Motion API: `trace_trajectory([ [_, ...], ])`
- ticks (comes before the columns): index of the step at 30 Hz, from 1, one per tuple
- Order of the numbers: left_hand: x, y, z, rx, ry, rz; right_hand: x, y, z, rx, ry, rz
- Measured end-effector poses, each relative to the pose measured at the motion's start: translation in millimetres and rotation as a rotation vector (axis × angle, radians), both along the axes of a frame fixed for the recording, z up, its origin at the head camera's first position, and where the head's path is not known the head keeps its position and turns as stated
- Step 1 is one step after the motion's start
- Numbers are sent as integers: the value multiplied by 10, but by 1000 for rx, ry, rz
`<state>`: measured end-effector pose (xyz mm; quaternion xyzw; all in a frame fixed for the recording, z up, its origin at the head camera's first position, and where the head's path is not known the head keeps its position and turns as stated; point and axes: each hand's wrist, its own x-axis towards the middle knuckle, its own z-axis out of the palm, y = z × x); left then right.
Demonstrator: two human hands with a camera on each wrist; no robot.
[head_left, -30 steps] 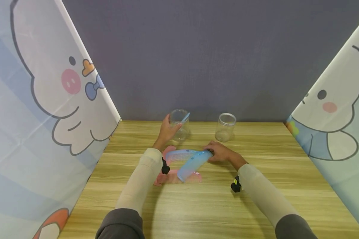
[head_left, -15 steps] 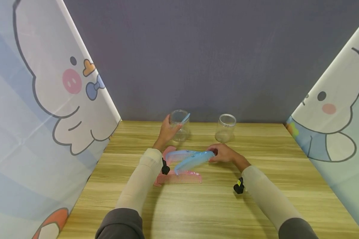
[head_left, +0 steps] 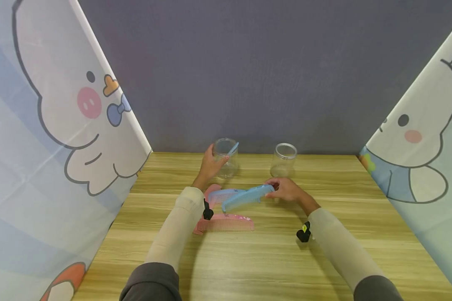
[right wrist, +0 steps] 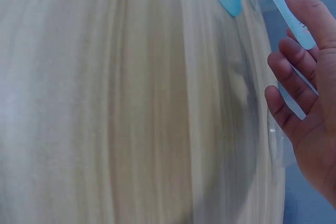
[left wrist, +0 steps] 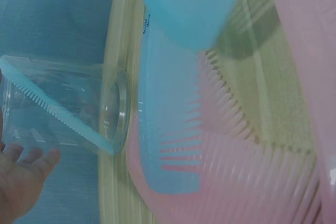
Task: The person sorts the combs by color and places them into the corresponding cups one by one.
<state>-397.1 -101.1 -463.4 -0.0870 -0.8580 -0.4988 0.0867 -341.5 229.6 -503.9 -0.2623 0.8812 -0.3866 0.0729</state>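
My left hand (head_left: 210, 165) grips the left clear jar (head_left: 229, 169) from its left side. A blue comb (left wrist: 58, 111) leans inside that jar, its end showing at the rim. Between thumb and fingers, my right hand (head_left: 286, 189) pinches another blue comb (head_left: 247, 198), raised and tilted over the table. Below and left of it, a third blue comb (head_left: 219, 195) lies partly across a pink comb (head_left: 212, 189). Nearer the front lies a further pink comb (head_left: 227, 225), teeth toward the front. My left forearm hides part of the pink combs.
A second clear jar (head_left: 283, 162) stands upright at the back, just beyond my right hand. The wooden table (head_left: 267, 267) ends at a dark grey wall (head_left: 248, 75). Cartoon-printed panels (head_left: 52, 138) flank both sides.
My right hand has moved slightly right with the blue comb, which lifts off the pile and swings from steep to nearly level. My left hand stays on the jar.
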Motion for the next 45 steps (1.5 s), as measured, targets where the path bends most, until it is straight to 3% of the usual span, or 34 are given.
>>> trace_trajectory([
  [15,5,-9,2,-16,-10,-1,-67,119,202,-50,109,-90],
  [29,-28,-13,-28,4,4,7,-100,144,515,-77,157,-202],
  [45,-40,-13,-34,-13,4,9,-203,-1,902,-89,301,-332],
])
